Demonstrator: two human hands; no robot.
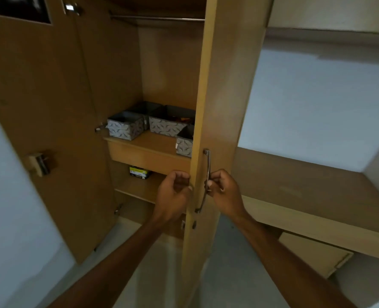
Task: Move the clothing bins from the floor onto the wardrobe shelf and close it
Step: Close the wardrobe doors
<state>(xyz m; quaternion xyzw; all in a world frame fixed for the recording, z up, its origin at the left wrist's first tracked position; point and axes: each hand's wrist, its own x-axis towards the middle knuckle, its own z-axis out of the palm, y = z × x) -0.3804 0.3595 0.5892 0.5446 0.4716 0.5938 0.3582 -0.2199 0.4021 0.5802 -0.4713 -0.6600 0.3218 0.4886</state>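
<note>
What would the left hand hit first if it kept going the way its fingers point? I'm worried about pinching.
Probably the door's front edge: the left hand curls rightward beside it, nearly touching, though depth is unclear.

Small yellow-black box [140,172] on lower shelf; hanging rail [157,18] above

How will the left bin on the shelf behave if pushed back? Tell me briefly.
The left bin looks like thin patterned fabric with an open top, so its walls would probably flex rather than stay stiff. It seems empty, so likely light. With its flat base on the smooth shelf, it should slide rather than tip, though it may bump the bin behind.
</note>
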